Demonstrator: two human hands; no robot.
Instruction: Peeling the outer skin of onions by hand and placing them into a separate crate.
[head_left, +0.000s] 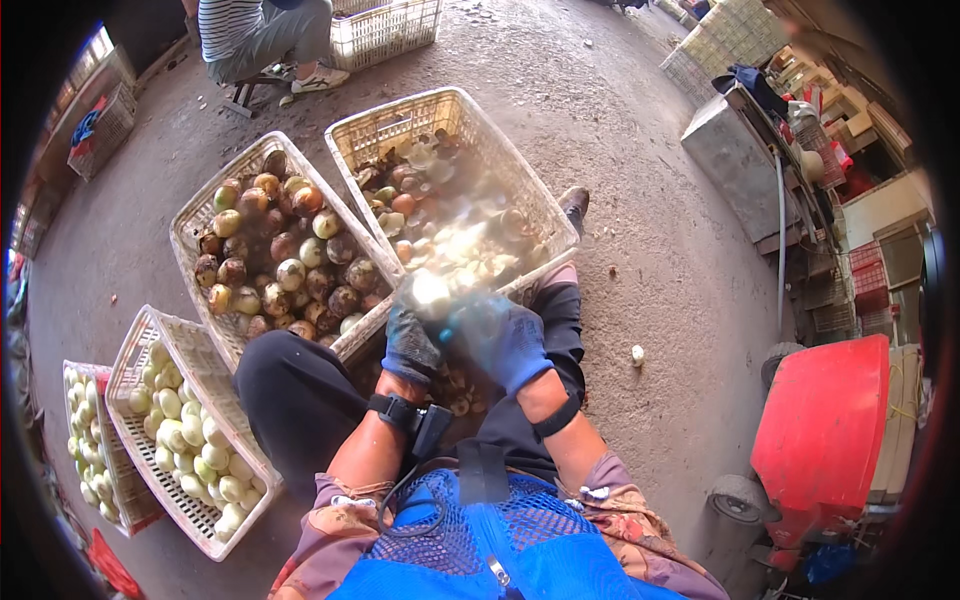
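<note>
My left hand (414, 337), in a dark grey-blue knit glove, holds a pale, peeled-looking onion (430, 288) at the corner between two plastic crates; glare blurs it. Beside it my right hand (501, 330), in a blue glove, has its fingers curled near the onion, but blur hides what they hold. Unpeeled brown onions (291, 274) fill the crate (196, 289) to the left. The crate (519, 161) ahead contains onion skins and scraps (480, 247). Peeled whitish onions (193, 429) lie in a lower-left crate (225, 536).
Another crate of peeled onions (88, 442) stands at the far left. A person (262, 37) sits on a low stool near a crate (386, 34) at the top. A red cart (821, 435) with wheels is at the right, below a metal box (731, 150).
</note>
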